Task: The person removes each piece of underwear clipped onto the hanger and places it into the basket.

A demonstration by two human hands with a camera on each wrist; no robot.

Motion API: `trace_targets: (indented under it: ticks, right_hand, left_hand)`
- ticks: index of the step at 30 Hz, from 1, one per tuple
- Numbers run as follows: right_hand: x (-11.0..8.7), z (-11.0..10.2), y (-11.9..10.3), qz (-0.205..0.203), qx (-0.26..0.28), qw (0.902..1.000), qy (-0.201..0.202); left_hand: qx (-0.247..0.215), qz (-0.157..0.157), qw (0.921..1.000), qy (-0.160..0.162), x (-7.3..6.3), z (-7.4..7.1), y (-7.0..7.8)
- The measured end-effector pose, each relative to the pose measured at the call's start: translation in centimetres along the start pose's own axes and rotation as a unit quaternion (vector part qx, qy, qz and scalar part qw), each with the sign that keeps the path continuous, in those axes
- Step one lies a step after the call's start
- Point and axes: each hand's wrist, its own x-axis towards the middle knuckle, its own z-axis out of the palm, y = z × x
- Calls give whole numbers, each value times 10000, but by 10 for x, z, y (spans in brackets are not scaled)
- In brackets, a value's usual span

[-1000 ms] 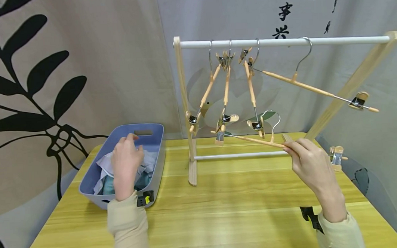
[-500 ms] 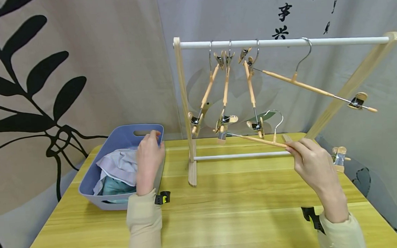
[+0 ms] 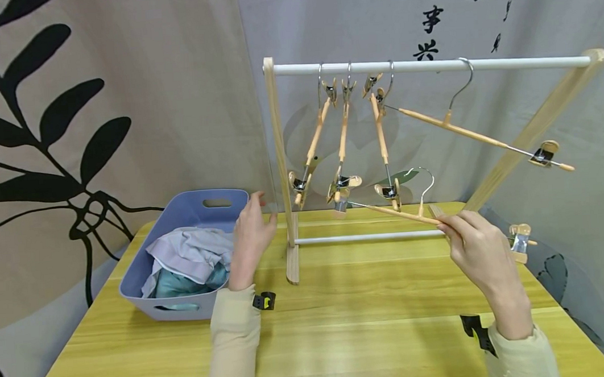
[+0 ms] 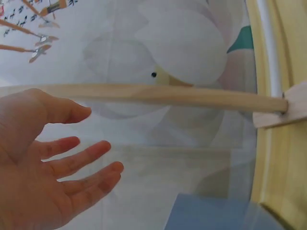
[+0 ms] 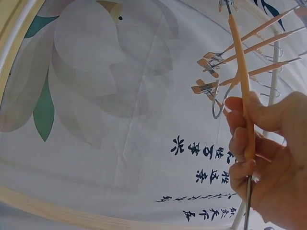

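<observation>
My right hand (image 3: 482, 253) grips a wooden clip hanger (image 3: 392, 211) by its bar, in front of the rack and above the table. The hanger's metal hook points up, and a clip shows at each end. In the right wrist view my fingers and thumb curl round the orange-toned bar (image 5: 243, 81). My left hand (image 3: 253, 236) is over the right side of the blue basket (image 3: 132, 280), its fingers spread and holding nothing, as the left wrist view also shows. Crumpled light purple cloth (image 3: 189, 251) and teal cloth (image 3: 179, 284) lie inside the basket.
A wooden rack with a white top rail (image 3: 418, 65) stands on the wooden table (image 3: 370, 321). Several clip hangers hang from it, one (image 3: 455, 128) turned sideways toward the right. The rack's left post (image 3: 280, 155) is just beyond my left hand. A printed curtain hangs behind.
My left hand has moved right, from above the cloth to the basket's right side, uncovering the cloth. My right hand and its hanger have shifted slightly right.
</observation>
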Motion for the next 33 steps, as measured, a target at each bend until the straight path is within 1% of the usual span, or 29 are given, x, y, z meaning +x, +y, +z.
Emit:
trace_targets:
  ticks: [3,7,10,15,22,33]
  right_hand:
    - [0,-1,1,12,-15,10000,-11]
    - [0,-1,1,23,-21,10000,4]
    - [-1,0,2,25,-27,10000,5]
    - [-1,-1,2,19,-32,10000,20]
    - [-1,-2,2,76,-49,10000,-5]
    - [-2,-5,4,219,-165,9996,47]
  left_hand:
    - [-84,115,9999,-22,2,6,2]
    - [-57,237,9995,-184,5,14,6]
    - [-108,235,9992,-292,6,19,8]
    - [-151,216,9992,-300,8,25,10]
    - [-241,245,9989,-330,11,30,9]
    - [-214,245,9990,-304,14,33,10]
